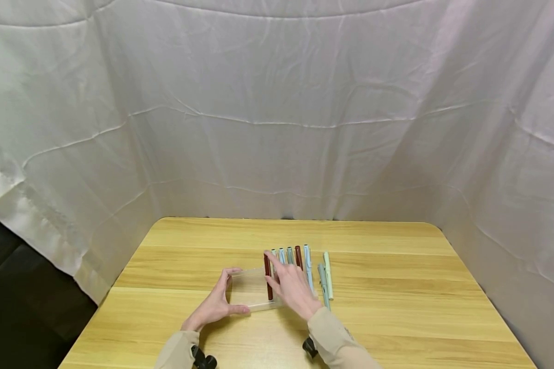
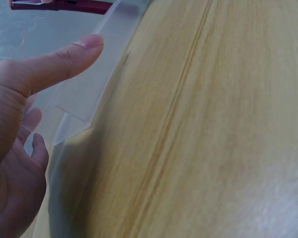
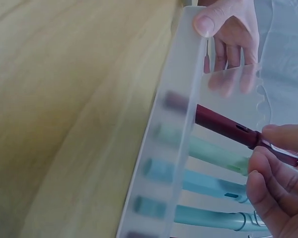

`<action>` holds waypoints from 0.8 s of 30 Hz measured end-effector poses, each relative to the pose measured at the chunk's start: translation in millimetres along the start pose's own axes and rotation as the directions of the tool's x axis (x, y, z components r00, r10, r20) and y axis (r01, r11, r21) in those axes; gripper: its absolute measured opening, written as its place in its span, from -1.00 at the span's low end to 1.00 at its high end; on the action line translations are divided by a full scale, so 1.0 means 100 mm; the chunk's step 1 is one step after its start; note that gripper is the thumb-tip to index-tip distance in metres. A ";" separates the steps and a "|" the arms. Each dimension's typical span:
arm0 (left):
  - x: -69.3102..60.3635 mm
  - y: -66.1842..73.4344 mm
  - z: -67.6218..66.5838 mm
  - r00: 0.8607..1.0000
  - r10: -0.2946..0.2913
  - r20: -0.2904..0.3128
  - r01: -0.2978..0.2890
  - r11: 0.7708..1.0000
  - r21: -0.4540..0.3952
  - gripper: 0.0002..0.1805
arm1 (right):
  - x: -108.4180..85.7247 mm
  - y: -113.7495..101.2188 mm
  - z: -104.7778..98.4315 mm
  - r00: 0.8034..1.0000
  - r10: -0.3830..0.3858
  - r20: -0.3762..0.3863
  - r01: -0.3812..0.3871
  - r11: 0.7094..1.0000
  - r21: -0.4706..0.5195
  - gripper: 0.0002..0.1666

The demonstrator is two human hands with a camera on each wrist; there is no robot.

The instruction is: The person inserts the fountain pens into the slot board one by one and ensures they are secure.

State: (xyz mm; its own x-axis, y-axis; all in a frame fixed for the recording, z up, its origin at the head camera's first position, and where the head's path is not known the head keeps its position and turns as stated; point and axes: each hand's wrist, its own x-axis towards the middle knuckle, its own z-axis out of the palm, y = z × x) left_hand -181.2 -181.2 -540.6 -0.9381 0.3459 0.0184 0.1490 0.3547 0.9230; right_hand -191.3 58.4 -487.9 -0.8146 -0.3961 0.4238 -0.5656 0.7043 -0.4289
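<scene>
A pale curtain [image 1: 277,102] rose beyond the clear tray [image 1: 260,306], and a wooden table [image 1: 397,282] lay beneath it. The tray's right part was mostly hidden by the right hand [image 1: 295,292]. At the tray's left end the left hand [image 1: 214,305] was spread wide, gripping it with the thumb on the near wall and the fingers at the far side.

The right hand, above the tray, pinched the dark red pen [image 1: 269,287] between thumb and fingers, nearly closed. That pen lay over the tray's middle, long axis running near to far, clip end away from the near wall; its other end blurred behind that frosted wall.

To its right, roughly parallel, the tray held a mint pen [image 3: 213,153], a sky-blue pen [image 3: 208,183], a teal pen [image 3: 198,216] and a second red pen [image 1: 298,256], partly covered. Just beyond the tray's right end lay a grey-green pen [image 1: 323,284] and a pale green pen [image 1: 329,277].
</scene>
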 end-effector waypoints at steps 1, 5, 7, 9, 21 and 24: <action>0.00 0.00 0.00 1.000 0.000 0.002 0.000 1.000 -0.001 0.12 | 0.00 0.00 0.00 1.000 0.002 0.003 -0.002 1.000 -0.004 -0.28; 0.00 -0.01 0.00 1.000 0.006 0.007 -0.006 1.000 -0.001 0.12 | 0.02 0.01 0.00 1.000 -0.005 0.000 0.005 1.000 -0.025 -0.26; 0.00 -0.01 0.00 1.000 0.005 0.008 -0.005 1.000 -0.001 0.12 | 0.02 0.01 0.00 1.000 -0.006 -0.002 0.006 1.000 -0.030 -0.26; 0.00 -0.01 0.00 1.000 0.001 0.007 -0.001 1.000 -0.002 0.12 | 0.03 0.00 0.00 1.000 -0.005 0.000 0.005 1.000 -0.029 -0.26; 0.00 -0.01 0.01 1.000 0.004 0.005 -0.004 1.000 0.008 0.11 | 0.04 0.00 0.01 0.999 0.025 0.031 -0.024 0.999 -0.046 -0.27; 0.00 -0.02 0.01 1.000 0.015 0.000 -0.015 1.000 0.012 0.10 | 0.03 0.00 0.02 0.999 0.030 0.031 -0.028 0.999 -0.040 -0.25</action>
State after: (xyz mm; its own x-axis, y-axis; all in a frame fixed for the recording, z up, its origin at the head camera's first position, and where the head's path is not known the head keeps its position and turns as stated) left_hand -181.4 -181.1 -542.4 -0.9359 0.3509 0.0324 0.1667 0.3598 0.9180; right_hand -194.2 56.1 -487.7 -0.8346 -0.3930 0.3859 -0.5365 0.7386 -0.4082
